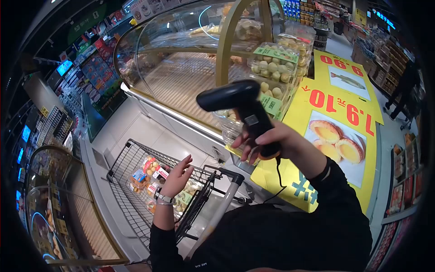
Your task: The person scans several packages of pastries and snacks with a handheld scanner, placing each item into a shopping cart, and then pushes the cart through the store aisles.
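Observation:
A black barcode scanner is in my right hand, the fingers wrapped round its handle and its head pointing left. From the handle's base a black cord hangs down. My left hand, with a watch on the wrist, is over the shopping cart, fingers stretched out and holding nothing. Below it in the cart lie several clear packs of food, some with a red or blue label, and a pack with a green label.
A curved glass bakery case stands ahead. Stacked clear boxes of round pastries sit right of it, beside a yellow price sign. Another glass case is at the left. A person in dark clothes is in the right aisle.

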`<state>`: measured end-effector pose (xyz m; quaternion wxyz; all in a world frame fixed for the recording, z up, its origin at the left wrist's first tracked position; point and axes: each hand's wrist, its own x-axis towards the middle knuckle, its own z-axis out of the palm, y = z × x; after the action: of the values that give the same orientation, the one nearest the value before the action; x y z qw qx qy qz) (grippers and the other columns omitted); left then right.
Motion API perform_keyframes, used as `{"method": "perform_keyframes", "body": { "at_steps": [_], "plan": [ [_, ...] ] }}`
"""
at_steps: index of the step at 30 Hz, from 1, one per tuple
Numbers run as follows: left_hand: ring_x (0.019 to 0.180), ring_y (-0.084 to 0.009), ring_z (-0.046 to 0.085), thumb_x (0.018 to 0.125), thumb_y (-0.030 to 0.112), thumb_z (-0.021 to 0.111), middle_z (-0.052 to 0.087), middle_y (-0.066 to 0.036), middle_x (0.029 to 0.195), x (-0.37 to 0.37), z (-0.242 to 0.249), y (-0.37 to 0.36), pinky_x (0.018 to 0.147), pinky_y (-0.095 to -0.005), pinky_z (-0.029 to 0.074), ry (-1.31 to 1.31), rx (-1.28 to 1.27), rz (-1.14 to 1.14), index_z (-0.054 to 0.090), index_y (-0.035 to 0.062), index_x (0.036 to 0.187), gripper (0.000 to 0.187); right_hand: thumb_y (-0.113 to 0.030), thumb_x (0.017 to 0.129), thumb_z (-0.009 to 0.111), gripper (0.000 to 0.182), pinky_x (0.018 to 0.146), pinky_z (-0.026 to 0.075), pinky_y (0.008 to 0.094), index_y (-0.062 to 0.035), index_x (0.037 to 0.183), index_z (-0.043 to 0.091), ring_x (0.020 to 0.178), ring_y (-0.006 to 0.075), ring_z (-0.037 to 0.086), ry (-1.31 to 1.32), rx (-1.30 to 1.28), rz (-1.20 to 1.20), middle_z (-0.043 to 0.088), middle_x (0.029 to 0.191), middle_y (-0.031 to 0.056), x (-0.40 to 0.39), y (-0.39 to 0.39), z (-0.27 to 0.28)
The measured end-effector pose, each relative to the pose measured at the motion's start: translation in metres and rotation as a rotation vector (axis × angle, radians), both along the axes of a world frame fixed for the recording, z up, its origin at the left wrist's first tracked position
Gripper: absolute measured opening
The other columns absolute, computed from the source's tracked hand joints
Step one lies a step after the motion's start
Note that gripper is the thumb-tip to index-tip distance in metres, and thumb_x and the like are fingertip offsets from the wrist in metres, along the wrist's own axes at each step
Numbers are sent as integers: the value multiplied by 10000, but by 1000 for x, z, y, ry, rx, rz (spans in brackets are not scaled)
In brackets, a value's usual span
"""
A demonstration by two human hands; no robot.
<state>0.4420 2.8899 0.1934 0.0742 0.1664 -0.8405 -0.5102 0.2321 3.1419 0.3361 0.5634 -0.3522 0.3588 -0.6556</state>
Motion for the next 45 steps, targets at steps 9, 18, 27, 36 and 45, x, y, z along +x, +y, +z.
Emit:
{"method": "perform_keyframes", "body": {
  "at_steps": [9, 18, 27, 36, 45],
  "plan": [
    [1217, -246, 396, 925, 449, 398, 405, -118, 1330, -131, 33, 66, 1017, -405, 286, 172, 268, 188, 223, 82, 1403, 628, -252, 723, 667, 448, 538, 437, 245, -47, 1102, 543, 672, 101, 533, 517, 229, -887, 560, 802, 38, -128, 89, -27],
    [967, -144, 419, 872, 412, 504, 469, 5, 1053, -181, 41, 92, 911, -337, 294, 270, 535, 455, 405, 127, 1238, 474, -294, 664, 717, 711, 1064, 234, 393, 7, 1245, 438, 1335, 386, 185, 1104, 153, -865, 414, 1308, 248, -118, 53, -73],
    [1162, -171, 399, 906, 228, 494, 422, -96, 1262, -162, 59, 157, 1000, -303, 281, 593, 594, 363, 201, 75, 1327, 536, -255, 683, 742, 682, 957, 357, 307, -39, 1260, 447, 1117, 217, 501, 981, 125, -806, 549, 1167, 139, -99, 73, -75],
    [842, -133, 580, 914, 203, 423, 504, -46, 1126, -132, 71, 161, 632, -290, 506, 615, 476, 301, 211, 211, 1316, 455, -152, 679, 746, 573, 864, 392, 265, -32, 1179, 493, 968, 125, 513, 1000, 45, -681, 563, 1037, 49, -41, 66, -69],
    [1005, -241, 588, 873, 326, 369, 524, -115, 1190, 14, 34, 68, 842, -363, 503, 614, 932, 384, 362, 83, 1282, 476, -136, 697, 720, 547, 813, 405, 259, -29, 1182, 493, 949, 117, 509, 595, 253, -611, 540, 1059, 39, 32, 50, -22]
  ]
}}
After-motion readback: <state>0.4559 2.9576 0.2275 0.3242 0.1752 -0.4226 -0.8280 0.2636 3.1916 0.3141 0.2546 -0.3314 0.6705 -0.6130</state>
